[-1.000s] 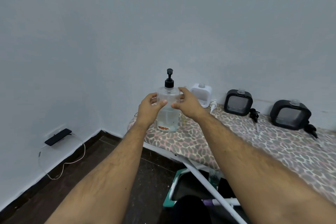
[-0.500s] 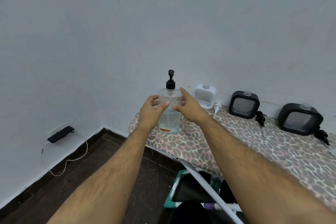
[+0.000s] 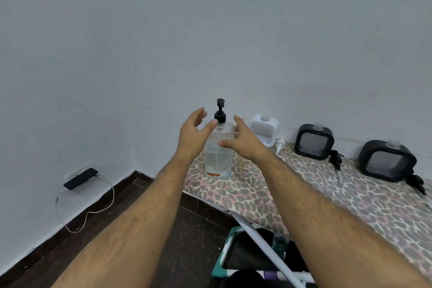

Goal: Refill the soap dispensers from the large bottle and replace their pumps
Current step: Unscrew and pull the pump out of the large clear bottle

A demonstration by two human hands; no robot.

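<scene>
Your left hand (image 3: 190, 133) and right hand (image 3: 243, 140) flank the large pump bottle (image 3: 218, 154), fingers spread, gripping nothing.

Soft, even, rather dim light fills the scene, throwing only faint shadows onto the wall (image 3: 210, 30) behind the large bottle (image 3: 218, 147), while wide-angle distortion bends the forearms and slight blur softens everything.

large bottle (image 3: 218, 159) shoulders behind hands, forearms cropped
</scene>
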